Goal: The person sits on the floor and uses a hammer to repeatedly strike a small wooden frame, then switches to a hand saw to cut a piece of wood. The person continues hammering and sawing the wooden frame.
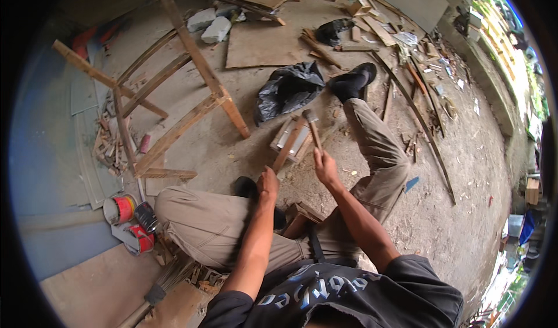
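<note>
My left hand (268, 184) is closed around the near end of a narrow wooden strip (290, 144). The strip slants away from me over a small box-like block (283, 135) with a pale top and wooden sides, which rests on the ground. In my right hand (325, 167) is the wooden handle of a hammer (314, 134). Its dark head is at the strip's far end; whether the two touch I cannot tell. Just beyond the block lies a crumpled black plastic bag (290, 88), its mouth open.
A wooden frame (197, 58) with curved rails stands at the left. Red-labelled cans (119, 208) sit near my left knee. Beyond are a flat board (264, 44) and white chunks (216, 30). Long thin strips (415, 119) and scraps litter the ground at the right.
</note>
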Demonstrator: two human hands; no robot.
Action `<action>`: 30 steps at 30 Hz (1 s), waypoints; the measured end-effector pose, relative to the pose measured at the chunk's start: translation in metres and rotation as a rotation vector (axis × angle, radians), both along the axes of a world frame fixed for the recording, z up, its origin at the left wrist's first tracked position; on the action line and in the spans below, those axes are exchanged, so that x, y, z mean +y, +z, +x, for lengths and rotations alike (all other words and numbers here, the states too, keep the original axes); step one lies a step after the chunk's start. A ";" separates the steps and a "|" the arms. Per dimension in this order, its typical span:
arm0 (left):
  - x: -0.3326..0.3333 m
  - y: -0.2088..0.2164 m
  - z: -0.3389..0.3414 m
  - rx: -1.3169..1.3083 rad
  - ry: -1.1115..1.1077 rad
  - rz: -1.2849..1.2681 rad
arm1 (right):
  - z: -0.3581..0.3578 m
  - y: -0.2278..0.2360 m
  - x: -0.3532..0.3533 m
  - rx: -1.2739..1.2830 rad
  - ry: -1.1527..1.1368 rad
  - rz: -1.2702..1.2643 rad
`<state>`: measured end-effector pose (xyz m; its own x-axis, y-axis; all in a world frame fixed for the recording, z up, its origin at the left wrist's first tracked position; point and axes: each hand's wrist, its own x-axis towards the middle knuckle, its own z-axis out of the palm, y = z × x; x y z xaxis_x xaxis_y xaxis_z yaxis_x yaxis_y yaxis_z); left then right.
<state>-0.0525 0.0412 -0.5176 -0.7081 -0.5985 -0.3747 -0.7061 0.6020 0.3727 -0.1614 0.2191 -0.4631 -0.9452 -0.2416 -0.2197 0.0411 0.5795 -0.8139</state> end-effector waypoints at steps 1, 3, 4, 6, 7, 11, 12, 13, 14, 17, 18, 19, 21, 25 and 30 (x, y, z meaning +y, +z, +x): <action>0.000 0.000 0.001 -0.014 -0.013 -0.011 | 0.000 0.000 0.004 -0.011 -0.013 -0.064; 0.003 -0.001 0.003 -0.042 -0.029 -0.010 | 0.000 0.007 0.008 0.011 -0.030 -0.054; 0.003 -0.002 0.003 -0.044 -0.036 -0.016 | 0.001 0.015 0.008 0.047 -0.005 -0.114; 0.005 -0.004 0.003 -0.033 -0.045 -0.022 | 0.006 0.037 0.006 0.060 -0.013 -0.161; 0.006 -0.005 0.004 -0.035 -0.056 -0.049 | 0.008 0.048 0.005 0.123 0.013 -0.214; 0.008 -0.005 0.004 -0.018 -0.070 -0.111 | 0.015 0.071 0.005 0.260 0.109 -0.303; 0.008 -0.005 0.004 -0.043 -0.062 -0.095 | 0.016 0.068 0.005 0.332 0.128 -0.322; 0.007 -0.004 0.003 -0.029 -0.065 -0.090 | 0.015 0.063 0.006 0.291 0.164 -0.291; 0.006 -0.003 0.004 -0.037 -0.063 -0.065 | 0.015 0.054 0.005 0.265 0.183 -0.264; 0.004 -0.001 0.003 -0.033 -0.072 -0.042 | 0.010 0.028 0.004 0.032 0.149 0.008; 0.004 -0.001 0.004 -0.043 -0.077 -0.023 | 0.008 0.023 0.005 -0.016 0.138 0.078; 0.003 -0.001 0.004 -0.049 -0.089 -0.043 | 0.007 0.022 0.005 -0.129 0.100 0.180; 0.004 -0.002 0.004 -0.070 -0.101 -0.042 | 0.006 0.027 0.005 -0.045 0.096 0.118; 0.007 -0.006 0.005 -0.073 -0.071 -0.028 | 0.014 0.052 0.005 0.033 0.014 -0.097; 0.006 -0.004 0.004 -0.108 -0.072 -0.024 | 0.026 0.051 0.006 0.262 0.062 -0.277</action>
<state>-0.0489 0.0471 -0.5216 -0.7058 -0.5576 -0.4370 -0.6961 0.6604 0.2817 -0.1357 0.2246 -0.4116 -0.9423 -0.3164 0.1091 -0.2176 0.3315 -0.9180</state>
